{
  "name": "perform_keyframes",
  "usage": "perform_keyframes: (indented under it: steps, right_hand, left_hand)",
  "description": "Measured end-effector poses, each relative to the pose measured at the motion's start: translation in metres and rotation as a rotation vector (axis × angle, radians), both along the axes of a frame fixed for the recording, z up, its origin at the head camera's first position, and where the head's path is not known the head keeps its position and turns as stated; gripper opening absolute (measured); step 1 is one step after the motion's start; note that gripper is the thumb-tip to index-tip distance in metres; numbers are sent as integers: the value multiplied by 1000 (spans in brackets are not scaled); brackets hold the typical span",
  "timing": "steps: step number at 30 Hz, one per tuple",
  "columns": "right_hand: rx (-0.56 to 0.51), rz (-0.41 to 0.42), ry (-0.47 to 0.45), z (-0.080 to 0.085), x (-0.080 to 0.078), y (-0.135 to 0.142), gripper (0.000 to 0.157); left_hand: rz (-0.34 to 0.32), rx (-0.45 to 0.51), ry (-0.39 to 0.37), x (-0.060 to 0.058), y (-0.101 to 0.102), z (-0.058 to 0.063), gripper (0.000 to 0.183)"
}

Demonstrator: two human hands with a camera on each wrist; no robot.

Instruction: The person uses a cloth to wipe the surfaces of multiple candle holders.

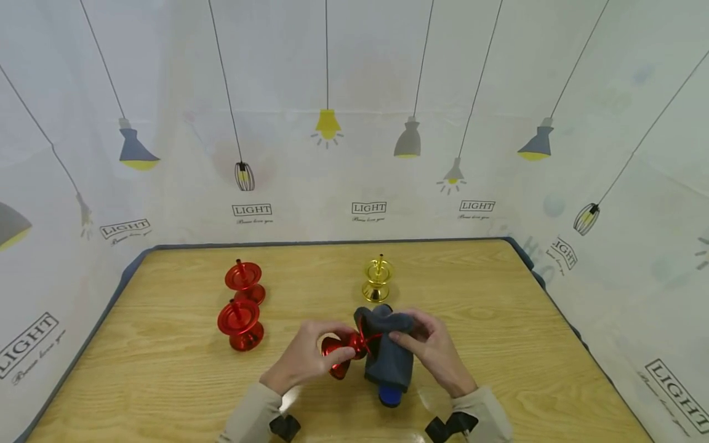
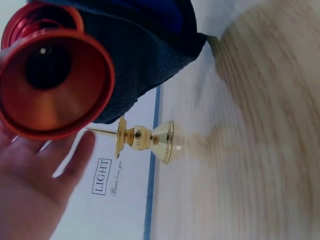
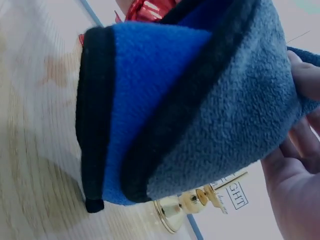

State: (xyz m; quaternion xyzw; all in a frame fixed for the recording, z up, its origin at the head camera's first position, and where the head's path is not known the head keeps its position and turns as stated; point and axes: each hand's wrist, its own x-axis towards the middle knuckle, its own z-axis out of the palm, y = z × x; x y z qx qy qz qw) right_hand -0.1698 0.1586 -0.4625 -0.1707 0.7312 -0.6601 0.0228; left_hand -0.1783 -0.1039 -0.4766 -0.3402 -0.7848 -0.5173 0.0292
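Note:
My left hand [image 1: 312, 351] grips a shiny red candle holder [image 1: 336, 357] by its stem, tilted sideways so its hollow base [image 2: 55, 85] faces the left wrist camera. Between the two hands hangs a folded cloth [image 1: 390, 357], grey on one side and blue on the other with dark edging. My right hand [image 1: 437, 347] pinches the upper part of this cloth, thumb in front. The cloth lies against the dish end of the red holder and hides part of it. In the right wrist view the blue side [image 3: 145, 90] shows beneath the grey fold.
Two more red candle holders [image 1: 244, 329] [image 1: 246, 280] stand upright on the left of the wooden table [image 1: 138, 369]. A gold candle holder [image 1: 378, 283] stands just beyond the cloth. White sheeting [image 1: 299, 80] printed with lamps surrounds the table.

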Motion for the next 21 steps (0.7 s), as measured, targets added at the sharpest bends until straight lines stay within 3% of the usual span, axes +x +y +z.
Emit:
perform_keyframes:
  steps: [4, 7, 12, 15, 18, 21]
  right_hand:
    - [-6, 37, 47, 0, 1, 2, 32]
    - [-8, -22, 11, 1, 3, -1, 32]
    - [-51, -206, -81, 4, 4, -9, 33]
    - [-100, -268, -119, 4, 4, -14, 32]
    - [-138, -287, -149, 4, 5, -17, 31]
    - [-151, -277, -171, 4, 7, -18, 32]
  left_hand:
    - [-45, -24, -59, 0, -1, -1, 21]
    - [-8, -27, -40, 3, 2, 0, 28]
    - [184, -86, 243, 7, 12, 0, 45]
    - [290, -115, 411, 7, 16, -1, 44]
    - [329, -127, 486, 7, 17, -1, 43]
    - [333, -142, 493, 8, 16, -1, 39]
